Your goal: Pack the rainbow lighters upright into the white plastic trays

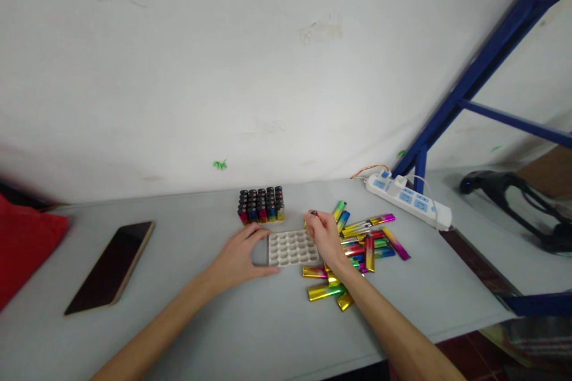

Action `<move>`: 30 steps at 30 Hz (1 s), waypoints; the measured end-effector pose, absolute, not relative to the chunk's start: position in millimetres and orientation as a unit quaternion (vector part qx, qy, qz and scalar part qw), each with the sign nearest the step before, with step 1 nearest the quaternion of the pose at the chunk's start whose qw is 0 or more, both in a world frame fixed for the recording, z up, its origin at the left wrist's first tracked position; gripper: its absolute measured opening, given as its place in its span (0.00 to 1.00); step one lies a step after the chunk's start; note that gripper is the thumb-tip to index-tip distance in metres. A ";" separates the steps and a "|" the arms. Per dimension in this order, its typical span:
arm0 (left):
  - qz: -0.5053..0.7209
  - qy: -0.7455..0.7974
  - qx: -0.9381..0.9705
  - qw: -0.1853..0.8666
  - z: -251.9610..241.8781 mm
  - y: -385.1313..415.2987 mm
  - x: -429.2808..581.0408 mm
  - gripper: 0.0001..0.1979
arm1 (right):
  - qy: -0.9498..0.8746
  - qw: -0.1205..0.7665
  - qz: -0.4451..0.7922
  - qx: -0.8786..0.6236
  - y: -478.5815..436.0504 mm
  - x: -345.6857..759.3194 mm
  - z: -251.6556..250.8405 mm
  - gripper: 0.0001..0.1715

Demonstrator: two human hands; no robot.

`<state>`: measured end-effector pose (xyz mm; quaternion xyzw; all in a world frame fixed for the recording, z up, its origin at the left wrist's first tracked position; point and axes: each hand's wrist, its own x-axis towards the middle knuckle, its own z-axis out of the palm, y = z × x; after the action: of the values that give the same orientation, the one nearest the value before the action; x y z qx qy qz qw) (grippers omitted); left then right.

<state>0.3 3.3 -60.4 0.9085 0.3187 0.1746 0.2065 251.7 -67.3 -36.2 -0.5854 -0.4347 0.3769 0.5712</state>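
A white tray point(292, 248) with rows of round hollows lies flat on the table. My left hand point(239, 256) spans its left end, thumb at the near corner and forefinger at the far corner. Above the tray's right end, the fingers of my right hand point(325, 238) are closed around a lighter point(314, 212); its dark top pokes out and the rest is mostly hidden. Behind the tray, a block of upright lighters point(261, 205) with black tops and coloured bodies stands in rows. Right of the tray lies a loose pile of shiny multicoloured lighters point(370, 252), partly covered by my right forearm.
A dark phone-like slab point(109, 268) lies at the left, near a red cloth or bag point(27, 244). At the back right sits a white power strip point(409, 199) with plugs and wires. A blue metal frame point(465, 80) rises at the right, with a black device point(513, 202) beyond.
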 end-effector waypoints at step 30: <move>0.202 0.322 0.894 0.238 -64.2 -6.0 -3.7 0.29 | -0.758 0.347 0.208 -0.512 -67.6 245.2 -39.6 0.25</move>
<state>-3.7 -6.0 -64.2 0.8939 0.3216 0.2022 0.2381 245.2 -67.6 -39.6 -0.5121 -0.7575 0.2080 0.3474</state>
